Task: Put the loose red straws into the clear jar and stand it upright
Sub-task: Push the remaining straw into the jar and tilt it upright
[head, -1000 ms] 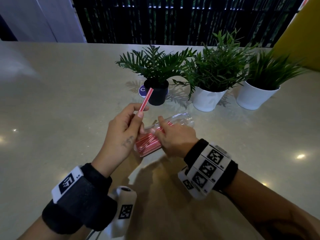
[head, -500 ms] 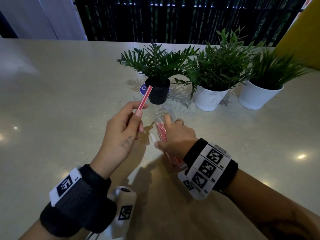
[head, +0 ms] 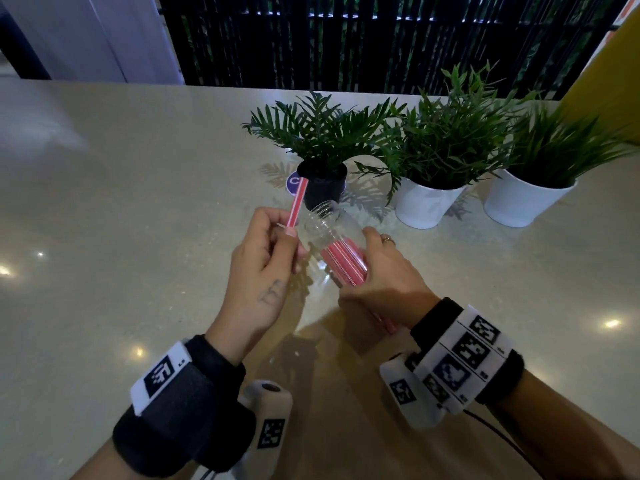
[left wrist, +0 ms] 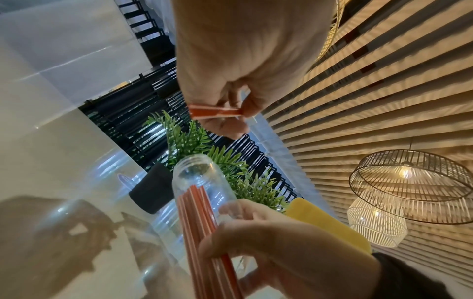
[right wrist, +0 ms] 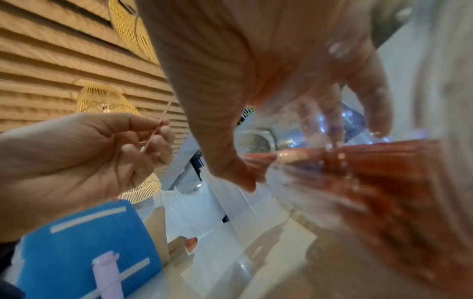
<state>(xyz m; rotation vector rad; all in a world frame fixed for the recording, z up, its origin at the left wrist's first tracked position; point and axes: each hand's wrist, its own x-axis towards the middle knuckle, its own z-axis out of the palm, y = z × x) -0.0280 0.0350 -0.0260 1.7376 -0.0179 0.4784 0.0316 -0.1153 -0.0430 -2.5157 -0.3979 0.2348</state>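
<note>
My right hand point(head: 375, 271) grips the clear jar point(head: 325, 233) around its lower half and holds it tilted, mouth pointing up and away. A bundle of red straws point(head: 343, 263) lies inside it, reaching about halfway to the mouth. My left hand point(head: 273, 244) pinches a single red-and-white straw point(head: 298, 202) just left of the jar's mouth, the straw pointing up and away. In the left wrist view the jar point(left wrist: 202, 186) and its straws point(left wrist: 197, 212) appear below the pinched straw point(left wrist: 217, 112). The right wrist view shows the jar point(right wrist: 358, 157) blurred against the palm.
Three potted plants stand behind the jar: a black pot point(head: 323, 188) close to its mouth, and two white pots point(head: 427, 206) point(head: 523, 202) to the right. The beige table point(head: 121, 220) spreads left and toward me. A black slatted fence runs behind the table.
The right hand has turned the jar from lying sideways to pointing mouth-up and away, and raised it beside the left hand. The left hand has kept pinching its single straw almost in place.
</note>
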